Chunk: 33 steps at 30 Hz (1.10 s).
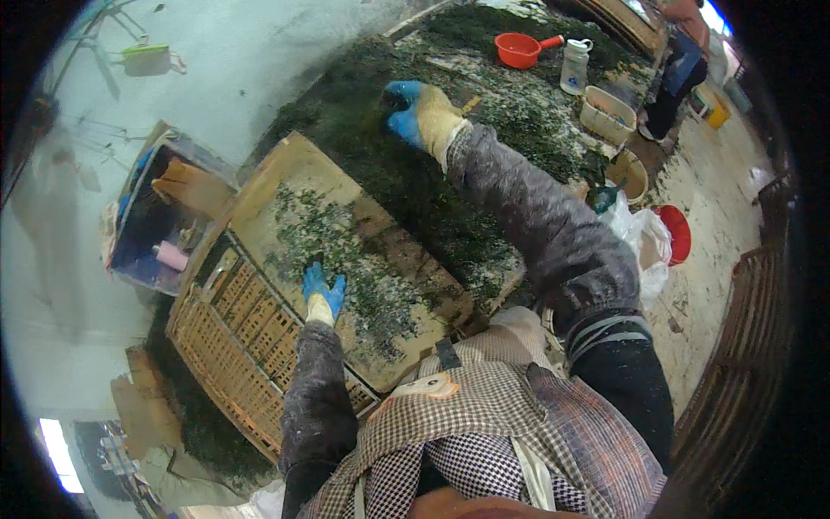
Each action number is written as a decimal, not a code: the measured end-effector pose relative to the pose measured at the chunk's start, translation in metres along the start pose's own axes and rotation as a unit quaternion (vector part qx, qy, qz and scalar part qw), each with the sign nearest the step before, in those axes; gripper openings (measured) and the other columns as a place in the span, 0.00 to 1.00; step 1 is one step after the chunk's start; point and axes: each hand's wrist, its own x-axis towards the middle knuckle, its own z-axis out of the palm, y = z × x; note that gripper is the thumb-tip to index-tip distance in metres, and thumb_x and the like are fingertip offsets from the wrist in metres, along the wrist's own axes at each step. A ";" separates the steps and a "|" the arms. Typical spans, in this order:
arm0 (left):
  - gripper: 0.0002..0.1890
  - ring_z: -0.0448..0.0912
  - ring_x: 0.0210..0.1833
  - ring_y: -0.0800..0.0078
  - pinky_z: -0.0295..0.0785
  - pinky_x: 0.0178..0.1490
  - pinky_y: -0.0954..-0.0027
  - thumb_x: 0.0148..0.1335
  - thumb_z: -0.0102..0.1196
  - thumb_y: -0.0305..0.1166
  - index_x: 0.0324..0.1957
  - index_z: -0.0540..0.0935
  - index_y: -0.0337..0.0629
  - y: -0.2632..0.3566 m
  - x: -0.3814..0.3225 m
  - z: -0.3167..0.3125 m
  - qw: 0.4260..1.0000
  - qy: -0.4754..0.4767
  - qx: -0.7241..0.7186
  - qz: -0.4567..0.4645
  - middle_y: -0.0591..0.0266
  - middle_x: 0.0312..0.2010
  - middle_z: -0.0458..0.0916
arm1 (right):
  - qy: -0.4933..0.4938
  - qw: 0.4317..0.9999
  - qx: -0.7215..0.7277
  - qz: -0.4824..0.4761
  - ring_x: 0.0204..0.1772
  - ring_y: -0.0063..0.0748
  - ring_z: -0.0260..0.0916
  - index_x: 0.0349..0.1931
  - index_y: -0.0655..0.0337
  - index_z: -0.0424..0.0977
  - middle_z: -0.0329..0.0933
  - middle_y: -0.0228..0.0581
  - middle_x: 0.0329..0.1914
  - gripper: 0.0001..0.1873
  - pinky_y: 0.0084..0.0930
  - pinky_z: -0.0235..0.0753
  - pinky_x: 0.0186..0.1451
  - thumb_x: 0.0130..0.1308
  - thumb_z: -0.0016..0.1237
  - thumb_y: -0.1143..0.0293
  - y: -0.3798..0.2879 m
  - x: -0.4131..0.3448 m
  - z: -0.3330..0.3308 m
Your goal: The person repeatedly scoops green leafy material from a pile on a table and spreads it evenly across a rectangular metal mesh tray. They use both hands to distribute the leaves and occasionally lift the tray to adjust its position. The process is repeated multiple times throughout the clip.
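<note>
My left hand (322, 293), in a cream glove with blue-coated fingers, is at the loose green plant bits (353, 272) spread over a tan board (285, 159). Its fingers are apart and nothing shows in its grasp. Farther out, my right hand (421, 120) wears a matching glove and is over a dark green heap of plant material (350, 123). Thumb and fingers curve towards each other around a dark patch. Whether that is something held or the heap behind is unclear. Beside the board on the left lies a slatted tan plastic crate (253, 311).
A red dipper (519, 50), a clear bottle (574, 68) and cream basins (607, 117) stand at the upper right. Nearer are a white plastic bag (642, 230) and a red bucket (674, 233). An open bin (146, 243) stands left. Another person (681, 61) is at the far right.
</note>
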 end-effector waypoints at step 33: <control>0.12 0.74 0.29 0.77 0.69 0.31 0.73 0.74 0.49 0.39 0.42 0.82 0.45 0.278 0.013 -0.043 0.707 -0.321 -0.614 -0.141 0.69 0.30 0.80 | -0.135 0.948 -0.278 0.080 0.70 0.53 0.66 0.69 0.60 0.64 0.66 0.55 0.70 0.36 0.42 0.68 0.70 0.62 0.54 0.54 0.180 -0.039 -0.015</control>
